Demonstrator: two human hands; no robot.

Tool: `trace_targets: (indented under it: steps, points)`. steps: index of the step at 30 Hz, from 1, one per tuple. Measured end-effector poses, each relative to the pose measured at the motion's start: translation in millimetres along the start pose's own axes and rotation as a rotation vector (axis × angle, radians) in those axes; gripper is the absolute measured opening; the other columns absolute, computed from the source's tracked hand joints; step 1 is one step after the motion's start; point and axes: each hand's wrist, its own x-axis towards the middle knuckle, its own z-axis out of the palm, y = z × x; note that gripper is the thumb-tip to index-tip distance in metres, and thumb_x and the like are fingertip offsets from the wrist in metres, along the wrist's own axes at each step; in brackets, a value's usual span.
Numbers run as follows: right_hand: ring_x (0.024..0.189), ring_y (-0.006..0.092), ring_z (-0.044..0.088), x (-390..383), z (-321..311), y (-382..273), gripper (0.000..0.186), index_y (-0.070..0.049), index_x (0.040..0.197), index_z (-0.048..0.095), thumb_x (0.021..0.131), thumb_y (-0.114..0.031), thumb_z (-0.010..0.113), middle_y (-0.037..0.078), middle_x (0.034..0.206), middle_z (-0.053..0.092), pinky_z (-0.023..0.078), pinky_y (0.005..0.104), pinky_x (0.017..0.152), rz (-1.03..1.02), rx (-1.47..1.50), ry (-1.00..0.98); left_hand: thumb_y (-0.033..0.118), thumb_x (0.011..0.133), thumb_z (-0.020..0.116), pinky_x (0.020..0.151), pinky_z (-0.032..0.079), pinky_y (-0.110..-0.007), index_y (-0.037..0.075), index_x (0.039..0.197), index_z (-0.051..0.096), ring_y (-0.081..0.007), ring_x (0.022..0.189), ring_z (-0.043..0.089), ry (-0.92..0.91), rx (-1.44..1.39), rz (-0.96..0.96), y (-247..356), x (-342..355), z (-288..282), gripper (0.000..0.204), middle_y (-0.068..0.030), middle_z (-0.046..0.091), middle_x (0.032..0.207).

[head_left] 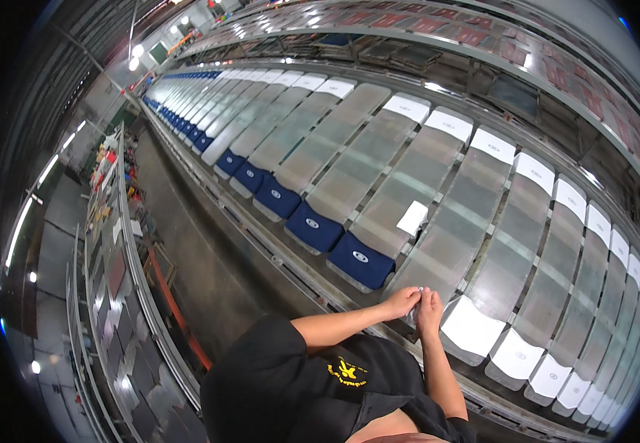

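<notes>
My left hand (402, 302) and my right hand (430, 310) meet in front of my body, fingertips pinched together. A small pale bit shows between the fingers, too little to name. Both hands are over the near end of a long grey printing board (438, 255), where no fabric piece shows. To their left, a navy fabric piece (362, 261) with a white oval print lies on the neighbouring board. On the right, a plain white fabric piece (473, 330) covers another board's end. A loose white piece (412, 218) lies partway up the boards.
Long boards run in a row to the far left and right, several with white printed pieces (449, 123) at their far ends. A metal rail (283, 262) edges the row near me. Behind stands another rack (556, 74); a cluttered bench (117, 244) is across the aisle (194, 244).
</notes>
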Motion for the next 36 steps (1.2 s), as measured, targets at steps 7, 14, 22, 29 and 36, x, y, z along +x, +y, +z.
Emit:
trace_targets:
  steps: [7, 14, 22, 29, 36]
  points:
    - [0.07, 0.006, 0.043, -13.1, 12.6, -63.1, 0.03, -0.007, 0.082, 0.054, 0.104, -0.027, 0.055, -0.004, 0.074, 0.049, 0.039, 0.0259, 0.06, -0.047, -0.112, 0.04, 0.014, 0.103, 0.049, 0.076, 0.05, -0.029, 0.004, 0.104, 0.062, -0.0078, 0.086, 0.058, -0.081, -0.148, 0.038, 11.9, -1.7, -10.0, 0.017, -0.0008, 0.065, 0.092]
    - [0.066, 0.0027, 0.045, -67.7, -40.0, -75.4, 0.02, -0.003, 0.098, 0.06, 0.1, -0.023, 0.063, -0.006, 0.074, 0.053, 0.037, 0.0221, 0.057, 0.177, -0.108, -0.068, 0.026, 0.101, 0.061, 0.061, 0.046, -0.027, 0.0, 0.093, 0.064, -0.0056, 0.067, 0.051, -0.067, 0.268, -0.019, 41.6, -57.5, -75.8, 0.027, -0.0023, 0.064, 0.072]
    - [0.065, 0.0049, 0.047, -28.8, -81.8, -21.8, 0.024, -0.001, 0.096, 0.062, 0.098, -0.025, 0.066, -0.004, 0.073, 0.056, 0.04, 0.0235, 0.059, 0.172, -0.267, 0.055, 0.038, 0.097, 0.061, 0.063, 0.046, -0.042, 0.002, 0.091, 0.064, -0.0392, 0.071, 0.059, -0.07, 0.606, -0.005, 15.8, -4.0, -104.8, 0.036, -0.0203, 0.062, 0.078]
    - [0.071, 0.0275, 0.065, 34.3, -95.1, -5.4, 0.024, -0.003, 0.097, 0.066, 0.091, -0.027, 0.07, 0.014, 0.079, 0.069, 0.051, 0.0381, 0.07, 0.096, -0.758, 0.205, 0.048, 0.096, 0.06, 0.066, 0.048, -0.041, 0.002, 0.091, 0.067, -0.0349, 0.071, 0.064, -0.084, 0.743, 0.009, -38.4, 74.3, -108.5, 0.047, -0.0179, 0.067, 0.078]
    - [0.079, 0.033, 0.067, 35.7, -98.6, -2.0, 0.02, -0.002, 0.096, 0.066, 0.089, -0.021, 0.07, 0.015, 0.088, 0.07, 0.052, 0.0415, 0.073, -0.11, -0.943, 0.334, 0.048, 0.09, 0.067, 0.068, 0.051, -0.04, 0.007, 0.093, 0.071, -0.029, 0.075, 0.068, -0.075, 0.778, -0.092, -29.0, 87.4, -111.1, 0.042, -0.0129, 0.07, 0.081]
